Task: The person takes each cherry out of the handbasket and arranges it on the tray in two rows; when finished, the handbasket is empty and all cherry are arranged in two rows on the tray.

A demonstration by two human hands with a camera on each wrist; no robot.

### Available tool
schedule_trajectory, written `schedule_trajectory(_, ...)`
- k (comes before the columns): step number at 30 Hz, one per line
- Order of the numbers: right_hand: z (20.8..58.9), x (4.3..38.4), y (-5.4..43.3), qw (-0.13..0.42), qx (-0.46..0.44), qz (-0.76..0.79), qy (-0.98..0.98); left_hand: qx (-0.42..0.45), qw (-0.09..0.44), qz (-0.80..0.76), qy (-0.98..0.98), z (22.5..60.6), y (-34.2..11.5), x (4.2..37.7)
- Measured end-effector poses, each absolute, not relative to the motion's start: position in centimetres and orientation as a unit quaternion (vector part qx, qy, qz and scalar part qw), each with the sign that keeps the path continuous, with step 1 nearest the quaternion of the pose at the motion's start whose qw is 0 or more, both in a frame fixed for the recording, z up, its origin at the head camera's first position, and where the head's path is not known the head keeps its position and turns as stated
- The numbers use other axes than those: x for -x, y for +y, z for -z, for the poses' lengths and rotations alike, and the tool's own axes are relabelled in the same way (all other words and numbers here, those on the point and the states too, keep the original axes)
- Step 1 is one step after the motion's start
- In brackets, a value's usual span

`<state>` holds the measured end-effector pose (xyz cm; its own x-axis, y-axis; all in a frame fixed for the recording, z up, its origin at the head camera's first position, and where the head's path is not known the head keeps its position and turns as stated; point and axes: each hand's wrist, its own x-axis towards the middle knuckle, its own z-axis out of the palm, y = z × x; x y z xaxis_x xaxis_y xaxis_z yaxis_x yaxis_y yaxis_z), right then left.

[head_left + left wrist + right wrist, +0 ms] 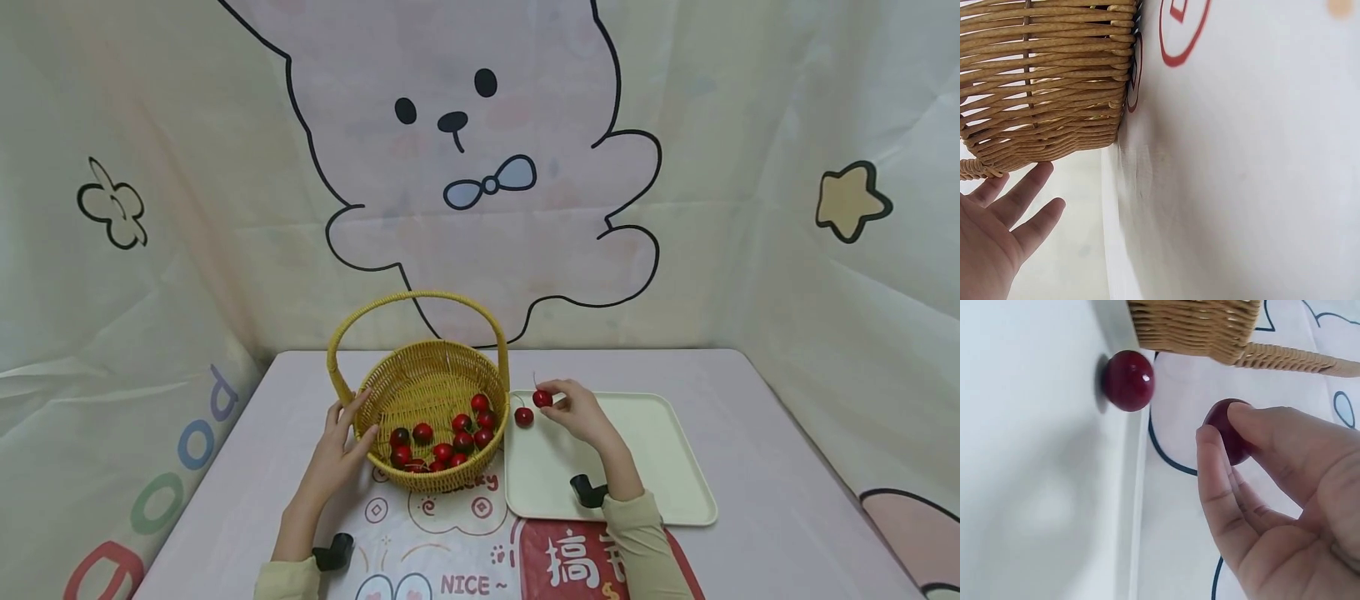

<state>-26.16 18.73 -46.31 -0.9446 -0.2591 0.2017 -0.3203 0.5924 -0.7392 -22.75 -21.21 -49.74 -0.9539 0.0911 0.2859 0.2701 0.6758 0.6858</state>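
Observation:
My right hand (576, 410) pinches a dark red cherry (1230, 430) between thumb and fingertips, above the far left part of a white tray (622, 458). In the head view its thin stem points up. Another cherry (524, 417) lies on the tray by its left edge, next to the basket. The yellow wicker basket (420, 367), with a tall arched handle, holds several red and dark cherries (462, 442) toward its near and right side. My left hand (337, 450) rests on the basket's left side with fingers extended, fingertips at the weave and handle base (982, 167).
A printed mat (465, 542) with drawings and lettering lies on the white table (247, 500), in front of and partly under the basket and tray. Fabric with a cartoon bear (450, 225) hangs behind the table, and more fabric stands at both sides.

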Motion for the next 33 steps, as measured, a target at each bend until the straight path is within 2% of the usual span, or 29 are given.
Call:
schedule_trajectory(16,49.3,27.2,19.3,-0.014,-0.082,-0.433,-0.898,0.100,0.112,0.394,-0.907,49.3,-21.0,22.6)
schedule_trajectory(33,49.9,27.4,19.0,-0.009,-0.108,-0.404,-0.908,0.101,0.114,0.397,-0.905,49.3,-21.1,22.6)
